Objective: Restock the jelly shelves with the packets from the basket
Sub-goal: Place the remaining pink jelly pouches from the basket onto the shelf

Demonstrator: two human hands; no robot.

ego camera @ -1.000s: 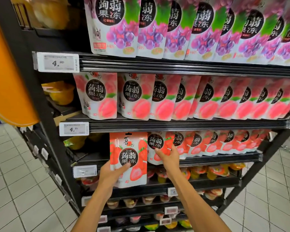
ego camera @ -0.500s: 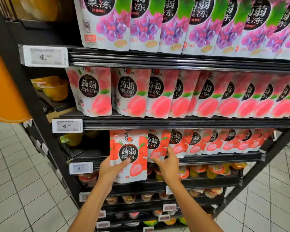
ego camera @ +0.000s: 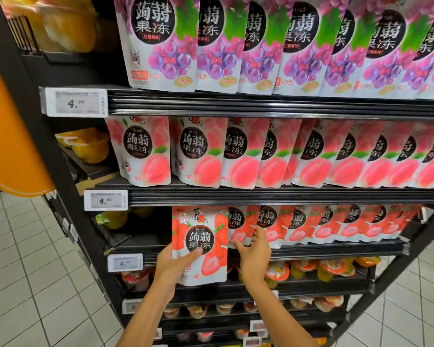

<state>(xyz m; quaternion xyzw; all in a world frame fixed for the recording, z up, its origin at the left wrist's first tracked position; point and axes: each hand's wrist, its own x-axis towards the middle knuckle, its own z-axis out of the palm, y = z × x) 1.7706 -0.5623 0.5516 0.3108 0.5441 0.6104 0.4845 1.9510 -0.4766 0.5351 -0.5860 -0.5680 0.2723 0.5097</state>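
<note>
My left hand (ego camera: 174, 265) grips a red strawberry jelly packet (ego camera: 200, 242) by its lower left corner, thumb across the front. The packet stands upright in front of the left end of the strawberry shelf (ego camera: 336, 251). My right hand (ego camera: 254, 256) touches the lower edge of the leftmost shelved strawberry packet (ego camera: 241, 225), fingers spread, thumb toward the held packet. A row of strawberry packets (ego camera: 336, 226) runs to the right along this shelf. The basket is out of view.
Peach jelly packets (ego camera: 236, 154) fill the shelf above, grape packets (ego camera: 261, 46) the top one. Jelly cups (ego camera: 323, 267) sit on lower shelves. White price tags (ego camera: 105, 200) line the shelf edges. An orange panel (ego camera: 8, 126) stands left, over tiled floor (ego camera: 30, 271).
My right hand has dropped from the front of the shelved packet to its lower edge. The held packet has stayed near the shelf's left end. The camera has moved closer.
</note>
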